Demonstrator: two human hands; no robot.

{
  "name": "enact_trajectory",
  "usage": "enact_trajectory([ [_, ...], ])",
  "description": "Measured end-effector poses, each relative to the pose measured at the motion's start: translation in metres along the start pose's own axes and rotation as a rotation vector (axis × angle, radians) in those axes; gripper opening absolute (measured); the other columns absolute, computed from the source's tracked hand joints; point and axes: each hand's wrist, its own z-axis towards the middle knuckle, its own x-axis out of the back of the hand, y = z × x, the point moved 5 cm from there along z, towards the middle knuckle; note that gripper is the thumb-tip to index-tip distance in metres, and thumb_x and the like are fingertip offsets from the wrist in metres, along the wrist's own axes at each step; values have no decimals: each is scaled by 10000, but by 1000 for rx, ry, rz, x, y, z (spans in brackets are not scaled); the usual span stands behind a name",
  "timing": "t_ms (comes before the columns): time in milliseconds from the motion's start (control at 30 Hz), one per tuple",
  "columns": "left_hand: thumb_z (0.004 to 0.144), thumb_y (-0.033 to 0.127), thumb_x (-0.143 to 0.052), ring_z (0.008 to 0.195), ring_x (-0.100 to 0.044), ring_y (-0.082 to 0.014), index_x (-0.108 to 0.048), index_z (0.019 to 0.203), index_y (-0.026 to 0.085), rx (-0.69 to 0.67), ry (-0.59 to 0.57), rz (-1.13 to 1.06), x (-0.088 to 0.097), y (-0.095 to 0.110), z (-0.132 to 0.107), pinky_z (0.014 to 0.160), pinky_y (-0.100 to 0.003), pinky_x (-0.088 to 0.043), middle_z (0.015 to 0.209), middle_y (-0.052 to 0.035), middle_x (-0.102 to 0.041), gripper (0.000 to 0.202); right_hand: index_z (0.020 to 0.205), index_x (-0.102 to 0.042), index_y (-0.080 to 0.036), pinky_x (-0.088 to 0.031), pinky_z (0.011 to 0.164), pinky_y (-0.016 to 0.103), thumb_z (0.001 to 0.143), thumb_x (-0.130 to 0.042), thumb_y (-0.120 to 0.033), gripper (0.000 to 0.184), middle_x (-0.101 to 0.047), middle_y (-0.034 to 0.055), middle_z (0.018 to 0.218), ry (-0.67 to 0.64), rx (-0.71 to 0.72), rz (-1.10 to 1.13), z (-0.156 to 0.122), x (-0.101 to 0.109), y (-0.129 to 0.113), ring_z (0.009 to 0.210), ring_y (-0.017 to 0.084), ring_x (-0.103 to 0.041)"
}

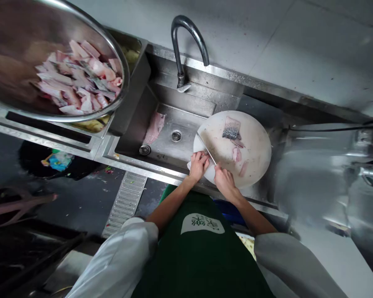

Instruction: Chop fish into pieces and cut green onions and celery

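Your green apron faces the sink's near edge. Your right hand has its grip clamped on a knife, blade angled across the round board's left part. Your left hand curls at that board's near-left edge, over a pale piece; whether its grip is closed cannot be determined. Skin-on fish lies toward the board's far edge.
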Motion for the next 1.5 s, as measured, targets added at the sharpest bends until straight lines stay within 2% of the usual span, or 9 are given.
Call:
enact_trajectory([
  [233,1015,264,-591,1015,-547,-242,-727,1056,233,17,12,-12,-3,-3,-4,865,-386,-469,1081,-88,-596,145,1324,-550,-89,-536,825,285,1052,-393,-152,321,-771,161,979,-111,12,23,-36,-21,30,967,249,-768],
  [467,1019,345,-593,1099,-554,-259,-689,1199,206,-6,-63,-32,4,-8,-12,942,-414,-481,1200,-125,-584,247,1301,-593,-127,-517,907,291,1091,-338,-231,346,-754,174,1169,-15,40,218,46,8,-10,1103,244,-731],
  [600,861,404,-801,1197,-524,-348,-627,1340,224,39,-134,78,11,-15,-23,962,-495,-492,1355,-175,-535,541,1237,-633,-126,-501,932,310,1096,-406,-343,344,-762,178,1140,-15,-18,262,53,10,35,1142,275,-712],
  [733,834,318,-823,1127,-539,-322,-652,1298,224,-41,-163,41,1,-8,-13,979,-505,-518,1273,-157,-574,503,1245,-632,-101,-484,945,324,1098,-384,-317,360,-737,219,1195,8,-116,214,21,-2,93,1158,292,-700],
  [833,854,357,-811,1156,-534,-321,-647,1313,240,-164,-194,17,-14,8,0,975,-501,-520,1314,-153,-570,501,1298,-605,-95,-496,898,335,1093,-374,-295,368,-740,229,1170,-20,-167,184,-4,-8,107,1108,308,-722],
  [1033,1004,298,-612,1139,-559,-281,-707,1107,194,-264,-135,19,-19,16,13,1000,-472,-487,1175,-135,-645,175,1359,-561,-84,-517,873,342,1074,-305,-179,395,-760,212,1059,-2,-141,154,-33,-12,69,1019,294,-754],
  [1233,1030,199,-515,996,-597,-235,-710,1051,187,-371,-215,-2,-31,15,21,914,-413,-534,1100,-109,-677,196,1387,-506,-66,-512,869,322,1049,-350,-148,381,-755,203,1042,-122,-142,187,-54,-33,54,1038,289,-750],
  [1333,1036,221,-515,1012,-612,-239,-709,1065,179,-384,-221,-22,-37,16,21,916,-416,-547,1117,-116,-677,200,1347,-541,-56,-499,908,304,1042,-352,-126,365,-743,216,1119,-124,-107,221,-29,-21,45,1075,267,-731],
  [1500,1055,275,-501,1047,-640,-239,-705,1087,183,-377,-234,-97,-27,11,17,940,-427,-561,1116,-117,-691,226,1280,-589,-74,-464,1002,311,1089,-306,-198,363,-718,219,1238,51,-42,294,63,40,25,1176,245,-675],
])
